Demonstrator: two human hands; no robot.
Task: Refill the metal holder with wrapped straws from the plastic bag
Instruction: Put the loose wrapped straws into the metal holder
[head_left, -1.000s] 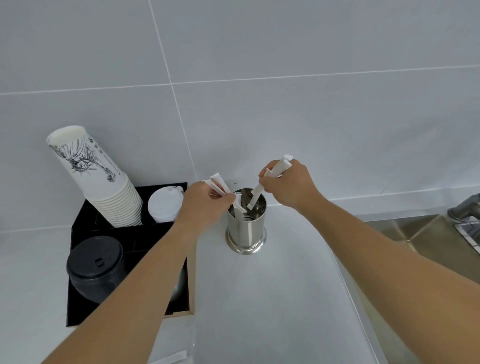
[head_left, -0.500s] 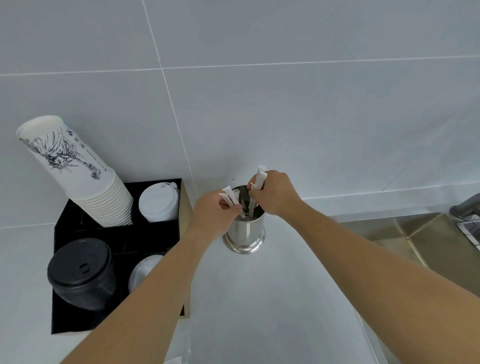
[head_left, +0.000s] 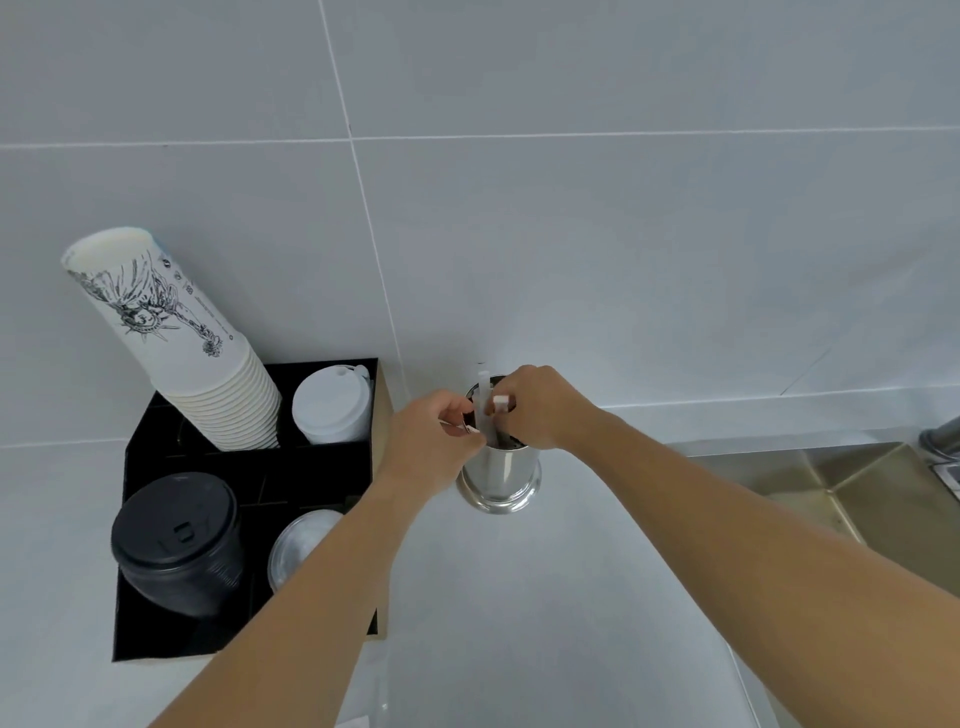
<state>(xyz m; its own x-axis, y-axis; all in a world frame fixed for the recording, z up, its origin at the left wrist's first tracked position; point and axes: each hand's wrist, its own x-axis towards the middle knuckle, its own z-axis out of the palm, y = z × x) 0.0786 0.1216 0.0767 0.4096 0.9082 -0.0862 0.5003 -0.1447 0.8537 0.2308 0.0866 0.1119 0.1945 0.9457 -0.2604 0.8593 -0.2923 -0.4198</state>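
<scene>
A round metal holder (head_left: 500, 475) stands on the white counter near the back wall. White wrapped straws (head_left: 486, 408) stick up out of its mouth. My left hand (head_left: 431, 441) is at the holder's left rim, fingers pinched on straw ends that barely show. My right hand (head_left: 535, 408) is over the holder's right rim, fingers closed on a wrapped straw whose white end shows at my fingertips. The plastic bag is out of view.
A black organiser tray (head_left: 249, 467) stands left of the holder with a leaning stack of printed paper cups (head_left: 171, 343), white lids (head_left: 332, 405), black lids (head_left: 174, 540) and clear lids (head_left: 298, 540). A steel sink (head_left: 857, 493) lies at the right.
Both hands have come down onto the holder's mouth and the straws have sunk deeper into it. The camera has shifted, so the tray shows further right.
</scene>
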